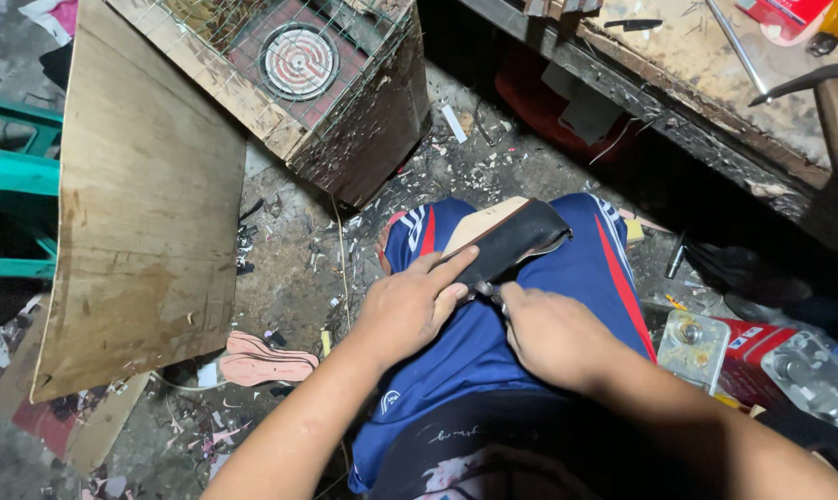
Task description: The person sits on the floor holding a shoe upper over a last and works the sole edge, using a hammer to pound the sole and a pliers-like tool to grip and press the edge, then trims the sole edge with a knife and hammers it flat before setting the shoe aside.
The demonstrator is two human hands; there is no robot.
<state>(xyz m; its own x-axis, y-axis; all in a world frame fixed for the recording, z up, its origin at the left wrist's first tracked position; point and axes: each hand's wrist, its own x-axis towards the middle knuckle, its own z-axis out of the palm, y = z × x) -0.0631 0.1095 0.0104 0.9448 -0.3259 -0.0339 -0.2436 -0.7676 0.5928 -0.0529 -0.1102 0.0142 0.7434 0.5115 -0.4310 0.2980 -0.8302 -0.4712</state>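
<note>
- Left hand (408,310): fingers pressed together along the black shoe upper (510,243), frame centre, on the lap.
- Right hand (553,331): fingers curled, pinching a small metal tool (489,293) at the edge.
- Advice: steady the piece and work in short strokes.
- Nearby: wire-covered box (331,83) at upper centre, plywood board (141,213) at left, pink soles (269,361) on the littered floor.

- One view only, from a camera worn on the person's head; it looks steeply down over the lap to the floor (298,268)
- It sits close; the forearms enter from the bottom edge and the hands meet near the middle of the frame
- The worktop (715,74) crosses the upper right corner; a plywood board (141,213) fills the left side; no second view shares the scene
</note>
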